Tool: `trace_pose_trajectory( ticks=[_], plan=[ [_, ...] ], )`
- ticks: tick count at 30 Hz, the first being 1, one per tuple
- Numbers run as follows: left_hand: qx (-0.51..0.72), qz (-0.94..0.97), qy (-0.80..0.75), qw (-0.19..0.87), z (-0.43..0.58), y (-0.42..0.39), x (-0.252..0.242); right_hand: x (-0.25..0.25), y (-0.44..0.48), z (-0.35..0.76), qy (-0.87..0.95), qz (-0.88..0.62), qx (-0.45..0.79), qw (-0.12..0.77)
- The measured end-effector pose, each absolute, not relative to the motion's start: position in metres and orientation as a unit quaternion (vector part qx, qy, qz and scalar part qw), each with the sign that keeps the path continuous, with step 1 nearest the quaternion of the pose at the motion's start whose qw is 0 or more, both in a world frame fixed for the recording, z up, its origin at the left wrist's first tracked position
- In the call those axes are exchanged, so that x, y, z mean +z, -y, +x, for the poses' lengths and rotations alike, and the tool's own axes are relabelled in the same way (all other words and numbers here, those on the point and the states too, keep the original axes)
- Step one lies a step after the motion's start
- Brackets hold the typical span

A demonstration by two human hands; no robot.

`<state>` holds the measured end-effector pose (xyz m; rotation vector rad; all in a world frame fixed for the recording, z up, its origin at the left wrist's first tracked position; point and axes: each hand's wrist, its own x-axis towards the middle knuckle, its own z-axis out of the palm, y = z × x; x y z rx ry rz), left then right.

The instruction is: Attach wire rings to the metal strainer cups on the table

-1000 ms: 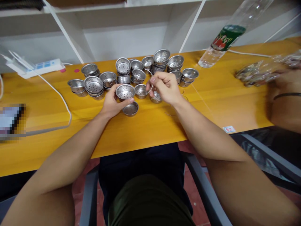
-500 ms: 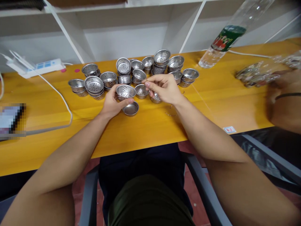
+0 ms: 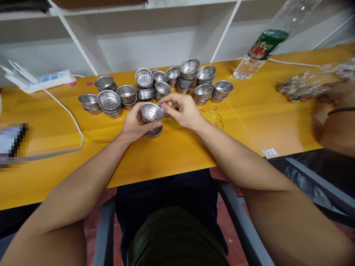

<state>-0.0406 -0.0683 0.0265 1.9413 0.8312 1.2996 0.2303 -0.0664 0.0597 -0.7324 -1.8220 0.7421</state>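
My left hand (image 3: 135, 123) grips a small perforated metal cup (image 3: 151, 112) by its side, thumb across the front and the opening tipped toward me. Just below it, another metal cup (image 3: 154, 132) sits on the table, partly covered by the held one. My right hand (image 3: 179, 109) is pinched at the right rim of the held cup, on a thin piece of wire (image 3: 169, 118) that shows only in part. Right of that hand, several curved thin wires (image 3: 216, 118) lie on the table, partly behind my forearm.
Several stacks of perforated cups (image 3: 109, 101) stand along the back of the yellow table (image 3: 166, 155). A plastic bottle (image 3: 257, 51) is at the back right, a power strip (image 3: 46, 79) with cables at left. Another person's hand (image 3: 337, 96) is by a clear plastic bag (image 3: 302, 88) at right.
My right hand has moved left and slightly down, up to the rim of the held cup. The held cup has come slightly right and down. More curved wires on the table are uncovered.
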Motion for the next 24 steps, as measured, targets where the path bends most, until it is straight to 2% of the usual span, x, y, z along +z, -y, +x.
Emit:
trace_pose_trajectory(
  ticks=[7, 15, 24],
  plan=[
    [0.491, 0.745, -0.318, 0.319, -0.040, 0.072, 0.026, 0.062, 0.071, 0.227, 0.779, -0.326, 0.264, 0.467],
    [0.476, 0.759, -0.338, 0.289, -0.042, 0.075, 0.029, 0.058, 0.076, 0.219, 0.761, -0.339, 0.281, 0.477],
    [0.488, 0.737, -0.355, 0.305, -0.037, 0.078, 0.028, 0.057, 0.075, 0.215, 0.736, -0.330, 0.306, 0.506]
  ],
)
